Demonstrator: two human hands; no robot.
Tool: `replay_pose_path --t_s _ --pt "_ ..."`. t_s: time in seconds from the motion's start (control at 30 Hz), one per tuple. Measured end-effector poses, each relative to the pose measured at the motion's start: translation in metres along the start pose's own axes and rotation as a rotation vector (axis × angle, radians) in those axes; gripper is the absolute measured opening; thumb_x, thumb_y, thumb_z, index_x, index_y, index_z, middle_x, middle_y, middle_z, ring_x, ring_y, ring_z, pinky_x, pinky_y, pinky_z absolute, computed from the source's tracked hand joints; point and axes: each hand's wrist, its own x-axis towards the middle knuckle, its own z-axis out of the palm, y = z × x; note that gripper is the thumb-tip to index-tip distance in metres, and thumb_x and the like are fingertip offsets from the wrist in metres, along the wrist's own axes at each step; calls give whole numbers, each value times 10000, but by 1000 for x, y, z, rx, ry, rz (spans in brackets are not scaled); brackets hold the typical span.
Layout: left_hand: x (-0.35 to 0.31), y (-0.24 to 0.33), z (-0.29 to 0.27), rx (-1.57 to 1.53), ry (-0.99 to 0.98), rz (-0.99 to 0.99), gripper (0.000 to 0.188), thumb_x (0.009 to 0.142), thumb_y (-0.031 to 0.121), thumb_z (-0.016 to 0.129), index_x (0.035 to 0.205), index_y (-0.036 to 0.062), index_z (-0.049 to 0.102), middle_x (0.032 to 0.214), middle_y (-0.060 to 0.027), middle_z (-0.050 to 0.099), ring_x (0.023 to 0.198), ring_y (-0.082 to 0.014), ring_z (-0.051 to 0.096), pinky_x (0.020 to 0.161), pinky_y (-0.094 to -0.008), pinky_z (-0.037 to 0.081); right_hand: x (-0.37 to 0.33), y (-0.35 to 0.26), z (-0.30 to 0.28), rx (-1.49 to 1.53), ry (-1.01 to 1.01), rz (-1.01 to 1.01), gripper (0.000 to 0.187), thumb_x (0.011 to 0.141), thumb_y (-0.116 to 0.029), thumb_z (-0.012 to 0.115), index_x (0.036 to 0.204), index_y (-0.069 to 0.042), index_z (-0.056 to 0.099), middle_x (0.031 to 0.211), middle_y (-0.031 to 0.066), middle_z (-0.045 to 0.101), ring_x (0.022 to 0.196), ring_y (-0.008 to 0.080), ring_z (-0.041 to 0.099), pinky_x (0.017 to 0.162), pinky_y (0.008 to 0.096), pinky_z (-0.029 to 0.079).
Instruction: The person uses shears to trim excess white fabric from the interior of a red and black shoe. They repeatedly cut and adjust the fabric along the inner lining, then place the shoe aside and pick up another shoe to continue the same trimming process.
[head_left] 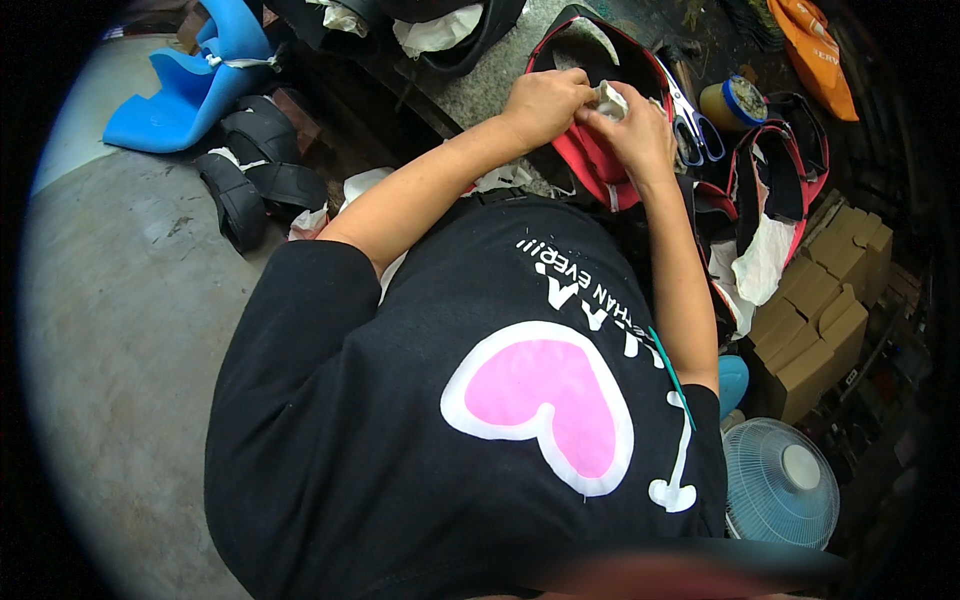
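Note:
My left hand (545, 106) and my right hand (640, 135) meet over a red and black fabric piece (590, 165) with a curved, open rim. Between their fingertips is a small crumpled white piece (611, 102), pinched by the right thumb and fingers. The left fingers are curled closed against its other side. Whether it is paper or cloth I cannot tell. Just right of my right hand lie scissors (697, 130) with blue-edged handles. The inside of the red and black piece shows black, with a pale patch near its far edge.
A jar (728, 104) with a blue rim stands beyond the scissors. More red and black pieces (775, 180) with white stuffing lie right, above cardboard boxes (825, 300) and a fan (782, 485). Black strapped pieces (262, 165) and a blue foam sheet (185, 95) are left; an orange bag (812, 58) is far right.

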Motion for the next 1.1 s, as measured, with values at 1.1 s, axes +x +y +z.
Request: replay_pose_path --t_s 1.1 --pt "-16 -33 -5 -319 -144 -137 155 741 136 702 868 50 676 981 -93 615 875 -239 654 798 -347 531 -14 17 0 255 -147 -16 396 919 -504 583 1072 -164 716 893 124 720 857 292 695 745 370 525"
